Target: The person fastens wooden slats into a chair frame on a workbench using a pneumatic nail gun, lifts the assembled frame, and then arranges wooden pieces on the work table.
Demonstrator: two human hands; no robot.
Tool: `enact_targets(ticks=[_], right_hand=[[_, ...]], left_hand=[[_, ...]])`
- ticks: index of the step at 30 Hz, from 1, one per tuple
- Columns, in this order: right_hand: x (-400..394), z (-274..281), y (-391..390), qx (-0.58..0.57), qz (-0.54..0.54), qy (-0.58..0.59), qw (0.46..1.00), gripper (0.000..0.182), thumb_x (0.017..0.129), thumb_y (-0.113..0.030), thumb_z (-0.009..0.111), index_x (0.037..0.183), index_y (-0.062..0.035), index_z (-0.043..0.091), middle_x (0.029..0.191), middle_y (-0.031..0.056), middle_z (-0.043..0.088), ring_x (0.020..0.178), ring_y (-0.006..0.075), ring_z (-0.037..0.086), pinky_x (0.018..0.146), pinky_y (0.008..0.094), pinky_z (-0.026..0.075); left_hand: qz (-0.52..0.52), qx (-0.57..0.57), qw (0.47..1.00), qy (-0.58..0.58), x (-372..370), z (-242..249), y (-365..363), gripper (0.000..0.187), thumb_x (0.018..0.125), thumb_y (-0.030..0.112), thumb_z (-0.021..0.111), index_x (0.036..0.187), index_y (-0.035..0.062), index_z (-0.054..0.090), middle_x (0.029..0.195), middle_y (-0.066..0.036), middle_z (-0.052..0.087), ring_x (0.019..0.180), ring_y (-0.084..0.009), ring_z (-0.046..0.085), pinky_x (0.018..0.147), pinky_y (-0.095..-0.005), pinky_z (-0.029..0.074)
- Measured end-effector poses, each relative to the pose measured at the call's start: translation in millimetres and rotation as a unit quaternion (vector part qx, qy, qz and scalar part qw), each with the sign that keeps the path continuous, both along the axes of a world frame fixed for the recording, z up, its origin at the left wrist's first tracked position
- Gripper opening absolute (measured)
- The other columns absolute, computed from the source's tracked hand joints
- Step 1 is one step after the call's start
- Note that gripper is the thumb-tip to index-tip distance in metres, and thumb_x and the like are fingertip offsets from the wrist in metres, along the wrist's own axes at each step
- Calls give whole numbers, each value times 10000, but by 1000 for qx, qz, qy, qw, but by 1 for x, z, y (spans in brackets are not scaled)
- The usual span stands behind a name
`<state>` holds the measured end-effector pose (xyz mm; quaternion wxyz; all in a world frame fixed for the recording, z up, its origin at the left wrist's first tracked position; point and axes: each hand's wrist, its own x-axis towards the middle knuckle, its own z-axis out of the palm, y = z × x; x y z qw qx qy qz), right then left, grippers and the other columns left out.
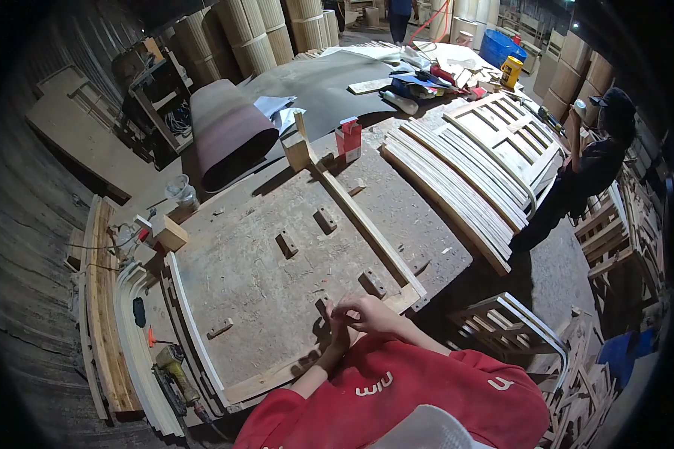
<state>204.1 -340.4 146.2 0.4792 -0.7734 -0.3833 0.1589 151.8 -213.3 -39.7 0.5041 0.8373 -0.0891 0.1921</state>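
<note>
My left hand (339, 331) and my right hand (364, 312) meet in front of my red shirt, above the near edge of the worktable (254, 273). The right fingers are curled in a pinch against the left hand. The left fingers are bent and partly covered. Anything between them is too small or hidden to name. A wooden frame lies around the tabletop, with a long wooden rail (363, 224) on the right and a pale curved strip (193, 329) on the left. Closest to my hands is a small wooden block (372, 283); other blocks (286, 245) are fixed farther up.
A stack of curved wooden strips (457, 198) and a slatted panel (505, 135) lie to the right, beside a standing person (603, 161). A red box (348, 140) stands at the back. A nail gun (174, 367) lies at left near bent strips (136, 337).
</note>
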Motion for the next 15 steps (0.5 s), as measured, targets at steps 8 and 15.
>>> enact_targets(ticks=[8,15], right_hand=[[9,-5,-13,31,-81,-54,995,192,707,-72,589,896,-51,564,823,110,582,764,262,559,666,328,444],[19,-6,-27,-51,-130,-69,988,126,725,-120,578,838,-64,579,723,100,570,663,235,565,575,313,440]], left_hand=[[42,-140,985,90,1,75,-18,94,806,61,476,861,-13,496,767,-97,552,787,-210,548,746,-294,417],[32,-305,944,124,3,90,-27,202,859,143,455,993,0,503,871,-77,574,803,-137,552,731,-252,427]])
